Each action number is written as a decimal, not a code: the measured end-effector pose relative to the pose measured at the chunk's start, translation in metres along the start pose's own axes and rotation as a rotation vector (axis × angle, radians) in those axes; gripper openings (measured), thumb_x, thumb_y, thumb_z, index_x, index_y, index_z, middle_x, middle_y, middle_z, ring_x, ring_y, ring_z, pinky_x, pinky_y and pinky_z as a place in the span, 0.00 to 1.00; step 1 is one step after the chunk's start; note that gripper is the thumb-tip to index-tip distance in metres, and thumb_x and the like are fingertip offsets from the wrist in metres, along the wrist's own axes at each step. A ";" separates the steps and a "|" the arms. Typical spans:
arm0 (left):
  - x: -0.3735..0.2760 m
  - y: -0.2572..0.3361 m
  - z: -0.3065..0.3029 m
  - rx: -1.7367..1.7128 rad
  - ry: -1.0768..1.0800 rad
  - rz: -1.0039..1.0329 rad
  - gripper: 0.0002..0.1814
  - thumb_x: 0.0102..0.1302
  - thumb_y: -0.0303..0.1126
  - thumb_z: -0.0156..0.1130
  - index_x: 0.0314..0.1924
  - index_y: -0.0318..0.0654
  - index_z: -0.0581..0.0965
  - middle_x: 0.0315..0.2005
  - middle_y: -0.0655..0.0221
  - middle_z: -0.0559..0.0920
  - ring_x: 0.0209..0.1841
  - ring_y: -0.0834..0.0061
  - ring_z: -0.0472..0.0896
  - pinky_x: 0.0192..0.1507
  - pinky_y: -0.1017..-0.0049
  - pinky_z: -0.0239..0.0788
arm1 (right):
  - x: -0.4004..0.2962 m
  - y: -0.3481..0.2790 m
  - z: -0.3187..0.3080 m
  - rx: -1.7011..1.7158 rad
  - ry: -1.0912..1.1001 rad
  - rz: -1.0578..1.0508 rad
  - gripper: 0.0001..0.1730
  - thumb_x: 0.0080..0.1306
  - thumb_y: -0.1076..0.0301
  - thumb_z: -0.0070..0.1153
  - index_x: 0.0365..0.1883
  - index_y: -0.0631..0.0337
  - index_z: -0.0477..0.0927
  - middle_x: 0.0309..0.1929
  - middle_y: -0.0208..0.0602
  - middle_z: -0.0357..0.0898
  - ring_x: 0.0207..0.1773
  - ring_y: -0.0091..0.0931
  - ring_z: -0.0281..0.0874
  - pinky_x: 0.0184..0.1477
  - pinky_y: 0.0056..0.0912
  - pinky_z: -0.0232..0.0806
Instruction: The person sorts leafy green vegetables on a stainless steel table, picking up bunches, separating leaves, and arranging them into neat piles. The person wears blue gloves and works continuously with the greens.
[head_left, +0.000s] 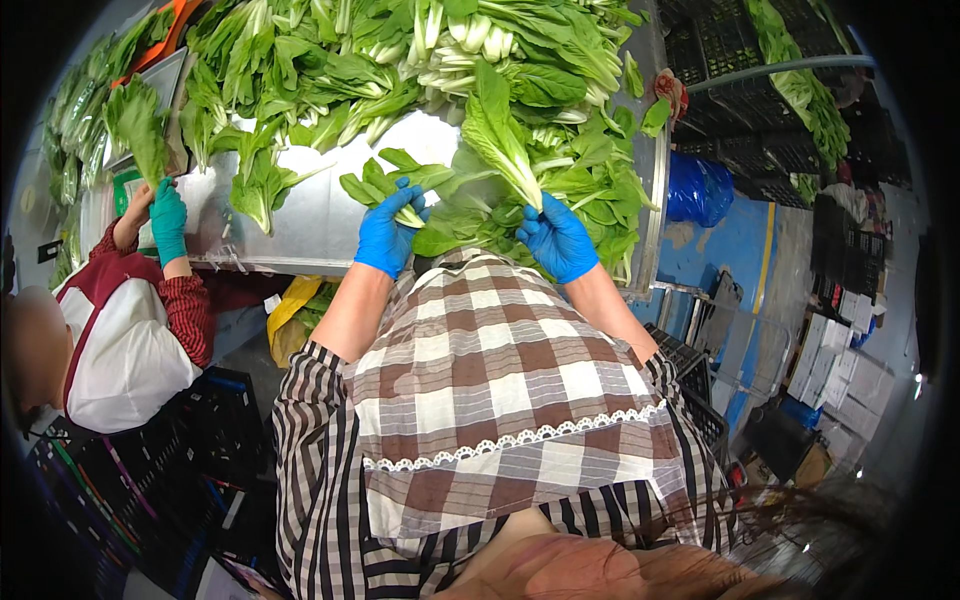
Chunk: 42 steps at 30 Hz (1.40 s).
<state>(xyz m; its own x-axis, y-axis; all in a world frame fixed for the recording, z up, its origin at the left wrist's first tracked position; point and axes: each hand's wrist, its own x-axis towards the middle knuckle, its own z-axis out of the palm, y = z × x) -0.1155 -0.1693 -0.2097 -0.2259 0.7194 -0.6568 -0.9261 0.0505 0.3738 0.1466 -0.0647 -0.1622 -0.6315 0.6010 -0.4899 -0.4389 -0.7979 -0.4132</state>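
Observation:
My right hand (556, 238), in a blue glove, pinches the pale stem end of a leafy green (496, 139), whose leaf points up and away from me. My left hand (391, 229), also gloved in blue, is closed around a small leafy green (369, 186); its pale stem shows beside my fingers. Between my hands, loose green leaves (480, 214) lie along the near edge of the metal table (311, 244). Beyond them spreads a large heap of leafy greens with white stems (480, 37).
At the left, a co-worker's green-gloved hand (169, 221) holds another leafy green (142, 131). Bagged greens (75, 135) lie past it. A yellow bag (291, 315) is below the table. Black crates (735, 112) stand at the right, near a blue plastic bag (699, 189).

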 end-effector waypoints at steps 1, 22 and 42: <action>-0.003 0.000 0.005 -0.010 -0.034 -0.020 0.19 0.63 0.25 0.61 0.55 0.37 0.73 0.41 0.62 0.83 0.40 0.69 0.82 0.44 0.66 0.76 | 0.001 0.002 0.003 -0.009 -0.007 0.015 0.14 0.69 0.62 0.56 0.49 0.58 0.77 0.33 0.33 0.80 0.33 0.24 0.78 0.38 0.33 0.72; -0.042 -0.017 0.074 0.273 -0.191 0.148 0.19 0.64 0.25 0.62 0.55 0.34 0.73 0.46 0.62 0.81 0.46 0.70 0.80 0.48 0.72 0.75 | 0.013 0.023 0.052 -0.761 -0.066 -0.214 0.16 0.71 0.66 0.53 0.54 0.65 0.74 0.40 0.35 0.80 0.38 0.20 0.76 0.41 0.23 0.71; -0.040 -0.016 0.069 0.277 -0.241 0.064 0.27 0.59 0.24 0.66 0.60 0.35 0.72 0.49 0.64 0.80 0.49 0.72 0.79 0.54 0.73 0.71 | 0.010 0.023 0.064 -0.697 0.069 -0.133 0.15 0.70 0.65 0.54 0.49 0.67 0.78 0.37 0.37 0.81 0.31 0.24 0.78 0.35 0.22 0.72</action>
<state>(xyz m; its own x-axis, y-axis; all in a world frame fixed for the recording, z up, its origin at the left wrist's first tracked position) -0.0706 -0.1512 -0.1440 -0.1723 0.8682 -0.4654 -0.7879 0.1621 0.5941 0.0892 -0.0804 -0.1270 -0.5490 0.7112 -0.4391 0.0161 -0.5163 -0.8563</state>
